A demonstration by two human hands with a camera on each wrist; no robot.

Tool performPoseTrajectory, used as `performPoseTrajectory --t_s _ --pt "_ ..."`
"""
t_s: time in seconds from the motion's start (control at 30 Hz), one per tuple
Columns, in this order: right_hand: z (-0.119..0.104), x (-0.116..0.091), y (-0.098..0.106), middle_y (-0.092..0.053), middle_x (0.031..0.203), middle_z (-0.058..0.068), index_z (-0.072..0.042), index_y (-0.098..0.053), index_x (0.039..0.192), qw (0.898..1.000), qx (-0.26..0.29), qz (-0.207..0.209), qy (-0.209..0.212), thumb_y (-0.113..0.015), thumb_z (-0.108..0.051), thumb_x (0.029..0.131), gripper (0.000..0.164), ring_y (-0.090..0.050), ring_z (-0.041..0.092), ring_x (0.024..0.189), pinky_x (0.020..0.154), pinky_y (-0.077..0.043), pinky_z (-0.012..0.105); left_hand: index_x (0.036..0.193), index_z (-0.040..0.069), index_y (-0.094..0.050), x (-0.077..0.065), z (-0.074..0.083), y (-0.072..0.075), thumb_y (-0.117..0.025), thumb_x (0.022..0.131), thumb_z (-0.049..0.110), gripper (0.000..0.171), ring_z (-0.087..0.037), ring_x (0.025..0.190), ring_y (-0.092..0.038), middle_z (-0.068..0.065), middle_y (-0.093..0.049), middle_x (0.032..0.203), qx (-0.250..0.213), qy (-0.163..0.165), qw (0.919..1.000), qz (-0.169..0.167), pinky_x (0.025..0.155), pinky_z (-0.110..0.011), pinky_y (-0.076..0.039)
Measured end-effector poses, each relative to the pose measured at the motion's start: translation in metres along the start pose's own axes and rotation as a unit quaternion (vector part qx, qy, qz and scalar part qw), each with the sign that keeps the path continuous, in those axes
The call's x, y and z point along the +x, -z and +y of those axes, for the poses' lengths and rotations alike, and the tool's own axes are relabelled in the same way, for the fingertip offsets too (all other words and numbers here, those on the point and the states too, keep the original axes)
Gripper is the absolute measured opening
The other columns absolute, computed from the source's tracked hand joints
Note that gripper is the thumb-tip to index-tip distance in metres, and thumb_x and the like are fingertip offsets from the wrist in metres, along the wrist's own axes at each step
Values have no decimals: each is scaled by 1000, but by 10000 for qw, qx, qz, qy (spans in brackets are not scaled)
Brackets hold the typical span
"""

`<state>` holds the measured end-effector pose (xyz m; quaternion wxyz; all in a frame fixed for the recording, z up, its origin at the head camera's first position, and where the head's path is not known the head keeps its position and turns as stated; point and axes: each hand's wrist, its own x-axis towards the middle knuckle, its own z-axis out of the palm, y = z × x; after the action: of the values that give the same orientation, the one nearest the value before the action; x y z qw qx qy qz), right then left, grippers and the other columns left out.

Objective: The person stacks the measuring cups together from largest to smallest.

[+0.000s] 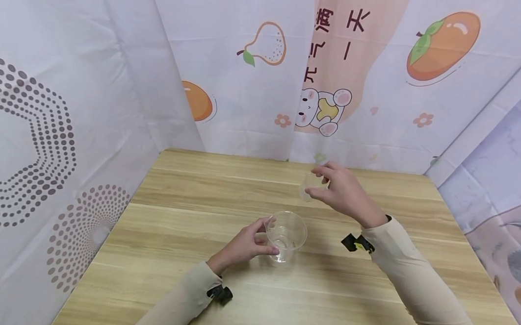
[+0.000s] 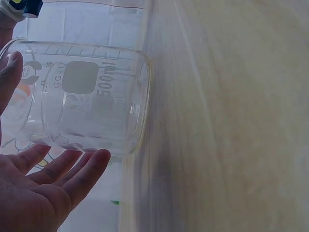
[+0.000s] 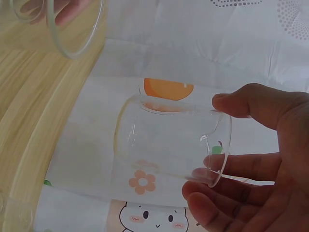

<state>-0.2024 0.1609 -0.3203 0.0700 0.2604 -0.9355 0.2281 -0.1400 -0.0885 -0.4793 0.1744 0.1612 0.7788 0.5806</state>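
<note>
My left hand (image 1: 247,243) grips a large clear glass beaker (image 1: 300,233) from its left side, thumb in front and fingers behind. White markings, "500ml" among them, show on the beaker (image 2: 104,87) in the left wrist view. A smaller glass outline appears inside it. Farther back and to the right, my right hand (image 1: 340,189) holds a small clear glass beaker (image 1: 305,188) near its rim, between the thumb and fingers. In the right wrist view this small beaker (image 3: 159,137) looks empty, with its base pointing away from the palm.
Both hands are over a wood-grain table (image 1: 186,232). A white curtain with fruit prints (image 1: 241,102) hangs along its back edge, and more printed cloth (image 1: 127,87) hangs on the left. Small black devices (image 1: 220,294) are worn at both wrists.
</note>
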Motion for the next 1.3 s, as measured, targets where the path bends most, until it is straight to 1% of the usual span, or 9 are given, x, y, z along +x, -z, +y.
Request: performPoseTrajectory --t_s 0.2,0.33,0.5,0.6,0.8,0.97,1.03,1.3 --pt "-5 -2 1 -64 104 13 0 -66 119 10000 66 30 47 -76 -27 83 46 -63 29 88 71 -54 38 153 14 -30 0 -1 0 -80 81 27 88 -36 124 -57 -11 -42 152 -51 -48 10000 7 98 -42 -54" --pt "-8 -2 1 -64 104 12 -1 -66 118 9999 70 44 75 -76 -27 82 45 -62 27 86 71 -54 37 153 14 -30 0 -1 0 -80 81 27 88 -36 124 -56 -11 -41 153 -74 -55 10000 7 98 -41 -55" --pt "-11 -4 0 -64 105 12 -1 -66 118 9999 138 -15 95 -75 -26 83 44 -61 24 85 71 -54 36 153 15 -30 0 -1 0 -80 81 28 88 -36 124 -57 -10 -41 153 -81 -14 10000 -3 97 -40 -55" --pt "-13 -6 0 -64 106 11 -2 -66 119 9998 167 -36 106 -75 -26 83 44 -62 25 88 71 -54 36 153 15 -30 -1 -1 0 -80 81 28 88 -36 124 -57 -10 -41 153 -86 -9 10000 -7 97 -40 -55" --pt "-19 -9 1 -65 110 10 -2 -67 118 9996 112 -65 251 -76 -26 83 43 -62 24 89 71 -54 35 154 15 -28 -2 0 0 -80 82 27 89 -37 121 -59 -10 -40 153 -121 44 9999 -34 94 -38 -57" --pt "-25 -11 0 -65 109 10 -2 -67 118 9993 117 -155 313 -78 -26 82 44 -62 22 88 70 -55 34 153 14 -28 -2 0 0 -79 82 26 89 -37 122 -59 -11 -39 154 -160 -23 9998 -70 93 -37 -57" --pt "-26 -12 -1 -65 109 10 -2 -67 118 9991 112 -174 357 -78 -26 82 44 -63 23 88 68 -55 33 153 14 -28 -2 0 0 -79 82 26 88 -37 122 -58 -11 -39 154 -156 -40 9998 -68 94 -37 -57" --pt "-30 -14 -7 -65 105 9 -2 -68 113 9968 134 -122 782 -79 -25 81 41 -63 22 84 64 -53 27 152 16 -31 -1 0 0 -79 82 27 86 -37 125 -57 -12 -41 153 -68 -41 10000 -34 97 -41 -55"
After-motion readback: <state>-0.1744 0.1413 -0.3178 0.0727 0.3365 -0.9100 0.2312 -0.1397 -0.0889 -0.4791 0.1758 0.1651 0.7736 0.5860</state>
